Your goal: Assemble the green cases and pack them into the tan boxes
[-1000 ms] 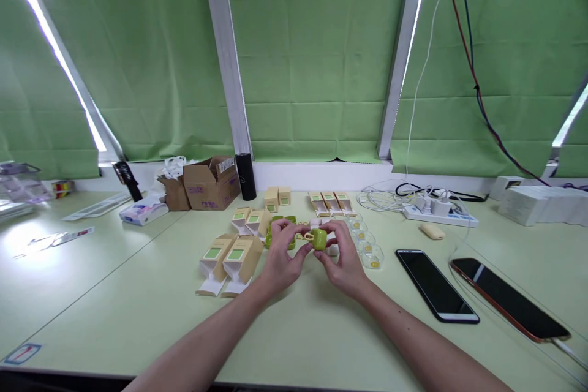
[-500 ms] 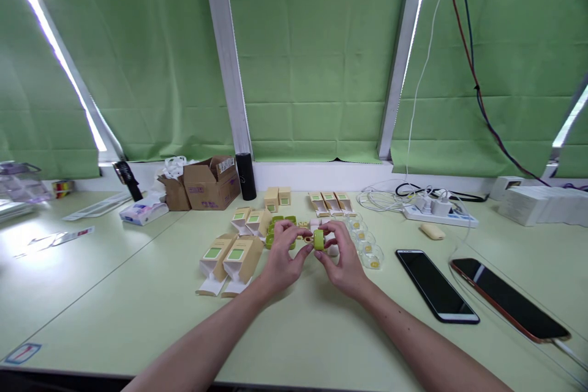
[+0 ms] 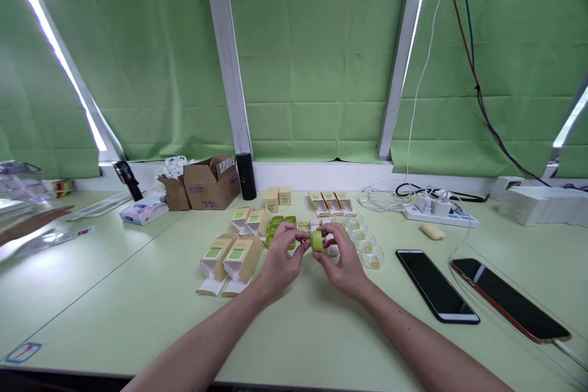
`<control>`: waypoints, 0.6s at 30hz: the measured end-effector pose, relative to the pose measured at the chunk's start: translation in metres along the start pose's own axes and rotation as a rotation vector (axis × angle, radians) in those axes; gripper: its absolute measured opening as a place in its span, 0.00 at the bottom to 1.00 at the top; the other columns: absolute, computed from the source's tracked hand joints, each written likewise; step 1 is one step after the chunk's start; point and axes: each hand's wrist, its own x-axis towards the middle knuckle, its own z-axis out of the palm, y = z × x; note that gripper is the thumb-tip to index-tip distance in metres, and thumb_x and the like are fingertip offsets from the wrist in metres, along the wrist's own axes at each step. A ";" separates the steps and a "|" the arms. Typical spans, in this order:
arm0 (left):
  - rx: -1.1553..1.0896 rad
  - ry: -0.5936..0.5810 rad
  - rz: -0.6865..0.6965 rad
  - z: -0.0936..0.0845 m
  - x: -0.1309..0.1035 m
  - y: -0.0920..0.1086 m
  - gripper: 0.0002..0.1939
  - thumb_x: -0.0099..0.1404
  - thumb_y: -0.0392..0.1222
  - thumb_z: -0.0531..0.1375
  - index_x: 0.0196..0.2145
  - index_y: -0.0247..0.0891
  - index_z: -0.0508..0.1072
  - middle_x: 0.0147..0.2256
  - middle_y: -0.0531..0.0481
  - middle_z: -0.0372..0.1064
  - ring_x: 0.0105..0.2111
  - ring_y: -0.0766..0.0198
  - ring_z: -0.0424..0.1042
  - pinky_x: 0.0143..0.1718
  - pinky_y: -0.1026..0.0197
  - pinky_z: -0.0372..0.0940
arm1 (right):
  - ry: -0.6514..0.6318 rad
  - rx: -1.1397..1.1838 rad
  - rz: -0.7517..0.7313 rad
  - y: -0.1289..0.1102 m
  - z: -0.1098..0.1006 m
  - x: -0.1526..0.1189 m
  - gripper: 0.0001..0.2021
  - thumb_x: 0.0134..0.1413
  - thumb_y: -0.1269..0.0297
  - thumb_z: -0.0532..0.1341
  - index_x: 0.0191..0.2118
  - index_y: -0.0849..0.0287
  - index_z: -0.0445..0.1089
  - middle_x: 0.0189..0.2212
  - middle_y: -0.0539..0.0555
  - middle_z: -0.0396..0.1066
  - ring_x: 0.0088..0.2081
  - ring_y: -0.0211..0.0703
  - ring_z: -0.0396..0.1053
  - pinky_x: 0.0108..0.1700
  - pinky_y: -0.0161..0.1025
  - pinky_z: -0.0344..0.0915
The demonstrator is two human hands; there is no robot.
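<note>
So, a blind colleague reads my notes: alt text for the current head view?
Right hand holds a small green piece, left hand close beside it, above a pale table. Cartons stand left and behind; clear containers and two phones lie right.

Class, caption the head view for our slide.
Right hand holding a small green case, left hand alongside, open cartons nearby.
</note>
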 end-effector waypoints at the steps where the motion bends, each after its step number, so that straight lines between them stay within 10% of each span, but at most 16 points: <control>1: -0.018 0.000 -0.013 0.000 0.000 0.000 0.03 0.70 0.37 0.63 0.38 0.41 0.78 0.37 0.46 0.71 0.42 0.56 0.72 0.42 0.54 0.72 | 0.001 0.002 0.000 0.000 0.000 0.000 0.22 0.58 0.68 0.65 0.57 0.49 0.67 0.52 0.58 0.69 0.50 0.52 0.71 0.44 0.49 0.76; 18: -0.221 -0.029 -0.122 0.004 -0.001 -0.011 0.03 0.67 0.38 0.66 0.34 0.40 0.80 0.37 0.47 0.70 0.35 0.61 0.74 0.35 0.58 0.72 | 0.012 0.028 0.014 0.005 0.001 0.000 0.20 0.58 0.68 0.67 0.56 0.49 0.72 0.44 0.55 0.68 0.44 0.50 0.72 0.43 0.48 0.77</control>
